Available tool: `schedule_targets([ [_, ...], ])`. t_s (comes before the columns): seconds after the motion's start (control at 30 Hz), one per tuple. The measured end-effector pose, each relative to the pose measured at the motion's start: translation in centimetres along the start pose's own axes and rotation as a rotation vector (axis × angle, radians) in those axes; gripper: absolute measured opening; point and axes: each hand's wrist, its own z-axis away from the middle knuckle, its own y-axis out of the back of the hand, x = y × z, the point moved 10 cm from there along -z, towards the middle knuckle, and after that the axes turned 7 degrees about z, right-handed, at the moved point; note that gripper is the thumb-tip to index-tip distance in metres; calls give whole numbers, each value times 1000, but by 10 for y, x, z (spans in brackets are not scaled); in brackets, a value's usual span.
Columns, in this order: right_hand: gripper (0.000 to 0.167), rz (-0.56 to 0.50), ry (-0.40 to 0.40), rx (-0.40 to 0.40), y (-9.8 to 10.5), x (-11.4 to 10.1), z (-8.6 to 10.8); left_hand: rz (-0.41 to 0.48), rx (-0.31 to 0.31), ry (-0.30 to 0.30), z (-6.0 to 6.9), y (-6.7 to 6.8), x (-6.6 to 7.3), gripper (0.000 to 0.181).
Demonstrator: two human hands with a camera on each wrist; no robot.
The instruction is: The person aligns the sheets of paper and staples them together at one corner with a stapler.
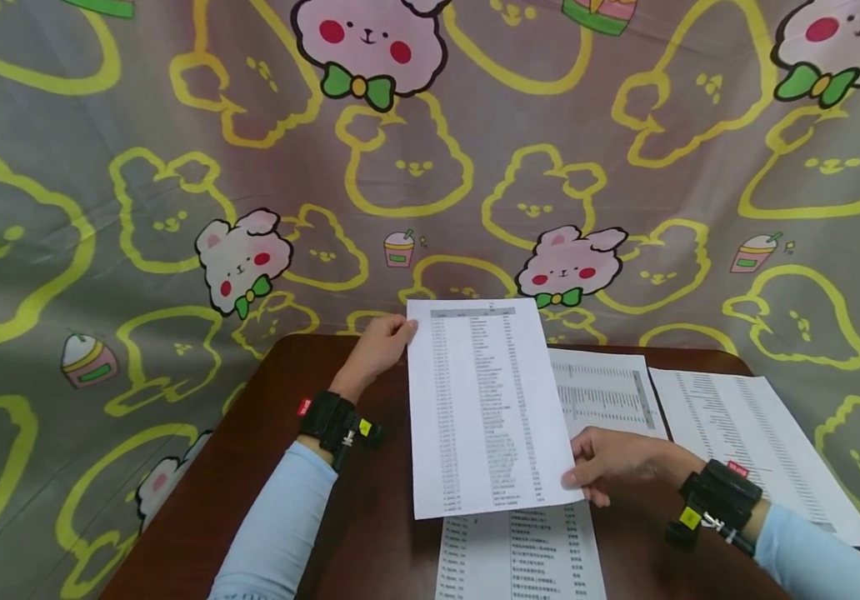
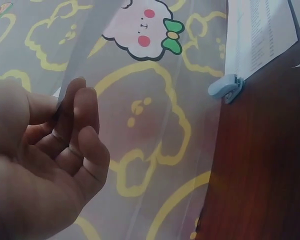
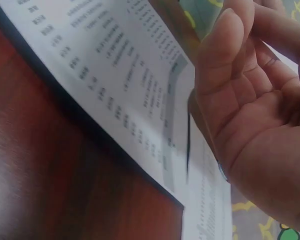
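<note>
A printed sheet of paper (image 1: 482, 408), covered in columns of small text, is raised above the table and tilted. My left hand (image 1: 383, 346) pinches its upper left edge between thumb and fingers. At the lower right corner, my right hand (image 1: 617, 458) grips the same sheet with the thumb in front. Another printed sheet (image 1: 520, 554) lies beneath it on the table, partly covered. In the left wrist view, the left hand (image 2: 55, 155) has its other fingers loosely curled behind the paper. The right hand (image 3: 260, 105) appears in its wrist view above a lying printed sheet (image 3: 110, 70).
On the dark brown table (image 1: 370, 500), two more printed sheets lie at the right: one (image 1: 602, 392) partly behind the raised paper, the other (image 1: 760, 450) near the right edge. A small light-blue stapler-like thing (image 2: 226, 89) sits by the table's far edge. A patterned curtain (image 1: 430, 167) hangs behind.
</note>
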Motion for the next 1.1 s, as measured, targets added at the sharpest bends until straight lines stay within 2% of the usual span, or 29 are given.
schedule_targets([
  [0.27,26,-42,14,-69,-16,7,1,49,-18,15,3,-7,-9,33],
  [0.57,28,-39,-17,-170,-35,23,9,44,-108,30,5,-30,-19,25],
  [0.9,30,-87,-152,-236,-56,51,20,9,-177,71,7,-53,-34,24],
  [1.0,32,-116,-229,-262,-65,67,26,-1,-208,74,9,-63,-37,22],
  [1.1,43,-149,-319,-304,-78,82,31,-20,-247,70,13,-67,-41,20],
])
